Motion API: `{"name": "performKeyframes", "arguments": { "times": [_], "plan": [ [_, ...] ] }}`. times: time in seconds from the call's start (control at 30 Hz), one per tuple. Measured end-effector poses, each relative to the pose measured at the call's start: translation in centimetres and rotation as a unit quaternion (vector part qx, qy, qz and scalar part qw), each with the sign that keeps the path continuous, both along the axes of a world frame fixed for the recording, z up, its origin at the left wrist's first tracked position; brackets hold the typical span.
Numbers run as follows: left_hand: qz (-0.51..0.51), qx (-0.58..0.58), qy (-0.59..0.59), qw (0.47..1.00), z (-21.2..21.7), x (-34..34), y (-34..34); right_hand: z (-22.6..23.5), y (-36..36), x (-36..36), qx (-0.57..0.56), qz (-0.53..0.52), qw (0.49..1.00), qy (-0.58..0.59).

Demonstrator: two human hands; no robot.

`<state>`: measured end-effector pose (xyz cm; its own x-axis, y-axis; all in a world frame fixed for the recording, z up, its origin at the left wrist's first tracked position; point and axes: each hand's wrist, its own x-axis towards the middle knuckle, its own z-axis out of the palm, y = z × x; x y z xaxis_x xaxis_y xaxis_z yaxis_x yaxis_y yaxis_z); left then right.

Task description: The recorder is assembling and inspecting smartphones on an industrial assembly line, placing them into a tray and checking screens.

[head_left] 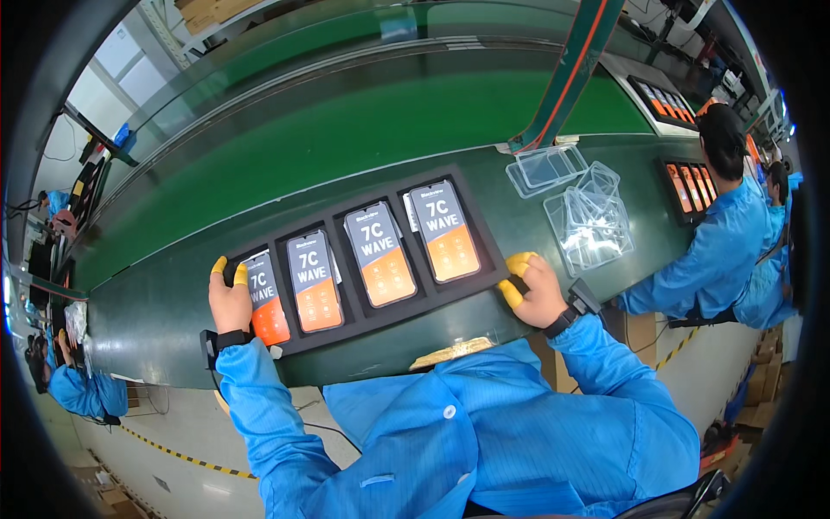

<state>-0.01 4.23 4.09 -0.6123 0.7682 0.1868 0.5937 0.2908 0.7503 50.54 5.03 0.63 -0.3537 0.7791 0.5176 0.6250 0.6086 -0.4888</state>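
Green conveyor belting (pixel 285 164) ran across the view from about eight o'clock to two o'clock, with a factory floor, hazard-striped tape and cardboard boxes below it and a seated person in blue at the far left edge. On the belt, near the centre, lay a black tray (pixel 367 322) holding four phones (pixel 379 253) in a row, screens up. The left hand (pixel 232 303) gripped the tray's left end at nine o'clock, its yellow-capped fingers (pixel 220 264) curled together over the rim. The right hand (pixel 534 290) clamped the right end at three o'clock, capped fingertips pressed together on the tray's corner. Judging by its look, the tray was stiff foam or plastic, light itself but weighted by the phones, which sat loose in their pockets and seemed fragile; a hold at both short ends, kept level, seemed safest. Clear plastic shells (pixel 588 221) were piled at one o'clock, and other workers in blue sat beyond at similar trays.
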Motion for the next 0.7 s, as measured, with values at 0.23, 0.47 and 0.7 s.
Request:
{"name": "performKeyframes", "arguments": {
  "times": [0.23, 0.47, 0.7],
  "plan": [
    [0.008, -0.01, 0.009, 1.0, 0.01, -0.04, 0.03, 0.19, 0.07, -0.04, -0.005, 0.001, 1.0, -0.002],
    [0.01, -0.012, 0.018, 1.0, -0.09, -0.06, 0.02, 0.15, 0.05, -0.02, -0.009, -0.001, 1.0, -0.002],
    [0.011, -0.011, 0.025, 1.0, 0.0, 0.03, 0.16, -0.21, 0.06, 0.3, -0.018, 0.007, 1.0, -0.008]
  ]
}}
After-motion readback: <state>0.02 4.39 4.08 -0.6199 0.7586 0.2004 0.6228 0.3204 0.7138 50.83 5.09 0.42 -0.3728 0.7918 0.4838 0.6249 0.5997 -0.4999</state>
